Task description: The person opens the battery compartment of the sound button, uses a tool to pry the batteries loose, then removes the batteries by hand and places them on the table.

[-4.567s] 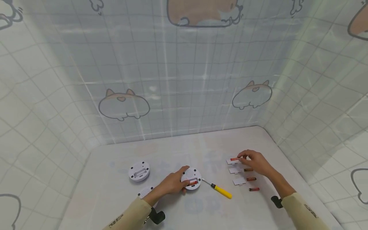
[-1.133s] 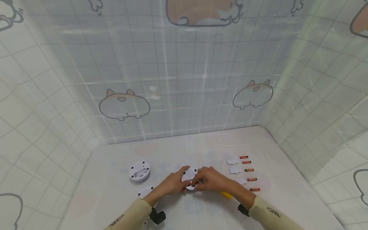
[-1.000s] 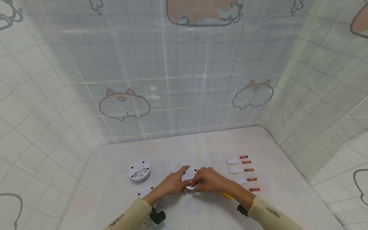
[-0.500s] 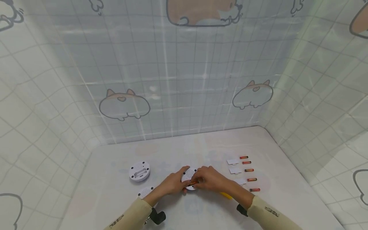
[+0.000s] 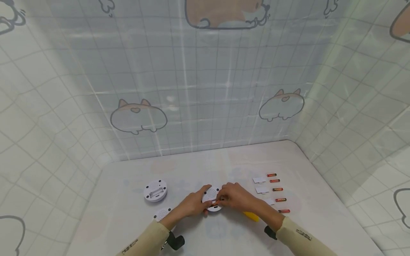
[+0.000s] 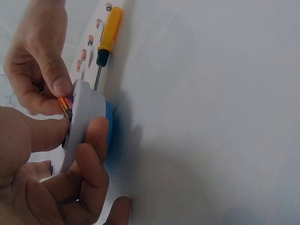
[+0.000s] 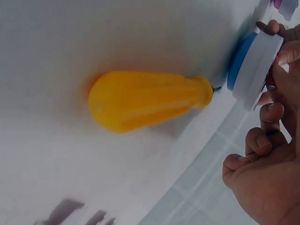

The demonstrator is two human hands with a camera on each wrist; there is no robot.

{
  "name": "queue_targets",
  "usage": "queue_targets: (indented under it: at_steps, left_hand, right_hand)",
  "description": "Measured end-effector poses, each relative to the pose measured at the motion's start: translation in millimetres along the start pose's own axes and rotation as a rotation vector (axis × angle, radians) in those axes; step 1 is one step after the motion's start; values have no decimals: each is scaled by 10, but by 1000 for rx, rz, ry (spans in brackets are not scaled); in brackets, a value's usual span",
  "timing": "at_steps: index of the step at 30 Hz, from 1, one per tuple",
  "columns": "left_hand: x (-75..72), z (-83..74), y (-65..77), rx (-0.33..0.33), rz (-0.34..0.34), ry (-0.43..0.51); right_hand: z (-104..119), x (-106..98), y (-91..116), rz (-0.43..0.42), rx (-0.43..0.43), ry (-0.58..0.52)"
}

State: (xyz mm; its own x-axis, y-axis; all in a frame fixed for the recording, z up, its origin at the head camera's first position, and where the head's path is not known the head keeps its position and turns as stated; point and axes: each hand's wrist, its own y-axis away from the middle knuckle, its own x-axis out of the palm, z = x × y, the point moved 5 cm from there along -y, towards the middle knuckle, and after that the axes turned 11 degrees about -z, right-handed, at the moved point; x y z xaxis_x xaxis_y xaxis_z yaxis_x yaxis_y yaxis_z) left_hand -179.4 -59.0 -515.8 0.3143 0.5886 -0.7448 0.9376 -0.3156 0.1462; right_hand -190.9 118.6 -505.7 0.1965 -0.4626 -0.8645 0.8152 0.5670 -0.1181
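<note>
My left hand (image 5: 192,204) grips a round white device (image 5: 210,193) by its edge, thumb on top. The device lies with its underside up, showing small speaker holes, dark feet and a battery compartment. A blue part shows beneath it in both wrist views. At the compartment, my right hand (image 5: 238,197) pinches a red and black battery (image 6: 65,107), which slants at the opening near my left thumb. Beneath my right forearm lies a screwdriver (image 7: 145,101) with a yellow handle.
Another white device (image 5: 155,190) with an uncovered compartment sits at the left, and a third device (image 5: 161,213) is partly behind my left forearm. On the right are white battery covers (image 5: 262,190) and a column of several batteries (image 5: 277,189). Curtain-like walls (image 5: 205,89) surround the table.
Since the oldest frame, my right hand has moved from the batteries and covers to the device's compartment. In the last half second it shifted slightly right with the battery. My left hand stays put.
</note>
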Motion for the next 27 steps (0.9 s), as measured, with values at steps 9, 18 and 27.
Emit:
queue_targets:
  at_steps: [9,18,27]
  left_hand:
    - [4,-11,11,-37,6,-2]
    - [-27,-35,28,-33,-3,0]
    - [-6,-11,24,-23,-3,6]
  right_hand:
    - [-117,-232,73,-40,74,-6]
    - [-388,-439,162,-90,136,-28]
    - [-865,-741,257,-202,200,-30]
